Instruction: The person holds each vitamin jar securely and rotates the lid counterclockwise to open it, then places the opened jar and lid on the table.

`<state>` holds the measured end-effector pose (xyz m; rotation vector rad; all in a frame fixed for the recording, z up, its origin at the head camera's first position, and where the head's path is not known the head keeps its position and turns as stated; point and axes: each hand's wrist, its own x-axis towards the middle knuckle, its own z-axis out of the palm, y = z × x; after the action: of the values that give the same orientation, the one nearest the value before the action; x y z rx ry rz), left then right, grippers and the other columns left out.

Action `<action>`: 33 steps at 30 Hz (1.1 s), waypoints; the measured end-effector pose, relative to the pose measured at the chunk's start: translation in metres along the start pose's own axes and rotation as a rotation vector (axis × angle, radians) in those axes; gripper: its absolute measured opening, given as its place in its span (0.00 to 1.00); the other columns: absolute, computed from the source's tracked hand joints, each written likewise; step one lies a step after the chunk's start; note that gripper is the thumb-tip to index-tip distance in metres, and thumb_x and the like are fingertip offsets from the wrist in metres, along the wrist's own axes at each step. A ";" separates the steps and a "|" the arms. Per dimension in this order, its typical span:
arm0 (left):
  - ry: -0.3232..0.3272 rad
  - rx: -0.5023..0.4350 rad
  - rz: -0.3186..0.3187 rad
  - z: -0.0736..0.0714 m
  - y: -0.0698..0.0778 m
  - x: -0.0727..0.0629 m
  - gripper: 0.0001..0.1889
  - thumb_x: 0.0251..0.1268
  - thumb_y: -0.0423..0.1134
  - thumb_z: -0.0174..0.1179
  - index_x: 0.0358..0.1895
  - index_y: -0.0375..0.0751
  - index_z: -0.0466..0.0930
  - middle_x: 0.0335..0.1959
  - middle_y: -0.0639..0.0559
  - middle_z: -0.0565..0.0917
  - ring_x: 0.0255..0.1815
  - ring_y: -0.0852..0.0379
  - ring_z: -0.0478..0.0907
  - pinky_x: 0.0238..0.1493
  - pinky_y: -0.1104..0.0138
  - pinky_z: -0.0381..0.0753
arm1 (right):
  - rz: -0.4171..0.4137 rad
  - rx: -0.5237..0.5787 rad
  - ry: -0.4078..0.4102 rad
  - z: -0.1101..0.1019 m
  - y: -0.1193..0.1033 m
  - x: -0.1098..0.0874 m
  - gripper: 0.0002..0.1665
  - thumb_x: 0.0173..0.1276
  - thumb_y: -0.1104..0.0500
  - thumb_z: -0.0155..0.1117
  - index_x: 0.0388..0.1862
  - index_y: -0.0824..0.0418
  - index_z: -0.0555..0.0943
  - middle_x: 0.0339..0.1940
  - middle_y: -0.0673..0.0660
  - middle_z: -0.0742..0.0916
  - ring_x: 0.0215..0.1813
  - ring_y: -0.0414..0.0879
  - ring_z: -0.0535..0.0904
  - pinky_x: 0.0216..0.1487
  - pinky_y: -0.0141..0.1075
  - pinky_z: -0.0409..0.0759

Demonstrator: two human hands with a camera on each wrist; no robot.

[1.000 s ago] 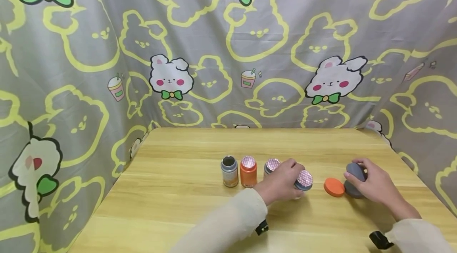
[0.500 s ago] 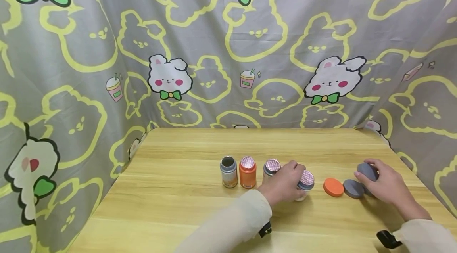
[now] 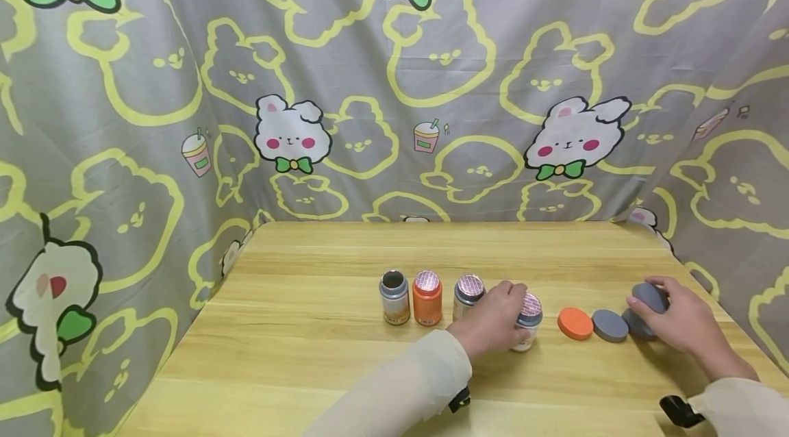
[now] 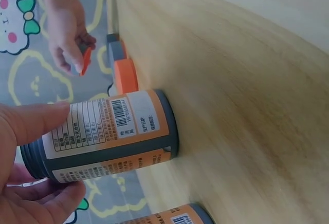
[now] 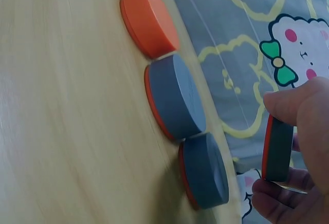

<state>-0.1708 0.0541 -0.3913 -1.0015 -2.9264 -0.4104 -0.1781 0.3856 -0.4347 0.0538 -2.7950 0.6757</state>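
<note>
My left hand (image 3: 493, 324) grips a grey jar (image 4: 113, 136) near its threaded neck, thumb on one side and fingers on the other. Pink-and-silver foil covers the jar's mouth in the head view, and its base meets the table in the left wrist view. At the right, my right hand (image 3: 681, 314) pinches a grey lid (image 5: 280, 147) with an orange-red underside, held above the table. Below and beside it, two grey lids (image 5: 177, 98) and an orange lid (image 5: 150, 21) lie in a row, flat side up.
Left of my left hand stand a grey jar (image 3: 468, 290) with foil, partly hidden by the hand, an orange jar (image 3: 428, 303) with foil, and a grey jar (image 3: 395, 303) with a dark, uncovered mouth. A patterned curtain (image 3: 370, 81) borders the wooden table (image 3: 308, 355).
My right hand has moved right with the grey lid, bringing the second grey lid on the table into view. My left hand and its jar have shifted slightly right.
</note>
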 end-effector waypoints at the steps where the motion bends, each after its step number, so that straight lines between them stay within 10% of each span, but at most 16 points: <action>1: -0.001 -0.002 -0.002 0.000 0.000 0.000 0.38 0.57 0.50 0.69 0.68 0.41 0.64 0.57 0.52 0.74 0.56 0.64 0.72 0.57 0.75 0.70 | 0.004 -0.004 0.000 -0.001 0.001 0.000 0.37 0.68 0.46 0.62 0.58 0.75 0.67 0.50 0.82 0.73 0.47 0.77 0.70 0.40 0.64 0.69; 33: -0.015 0.002 0.045 -0.009 0.004 -0.011 0.40 0.62 0.55 0.63 0.72 0.44 0.58 0.66 0.51 0.66 0.64 0.61 0.66 0.63 0.71 0.66 | 0.096 -0.067 -0.071 -0.003 0.041 -0.002 0.39 0.70 0.43 0.56 0.58 0.78 0.63 0.51 0.86 0.69 0.50 0.81 0.64 0.46 0.68 0.65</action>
<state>-0.1602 0.0477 -0.3832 -1.0726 -2.9102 -0.3998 -0.1790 0.4236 -0.4506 -0.0705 -2.9018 0.6128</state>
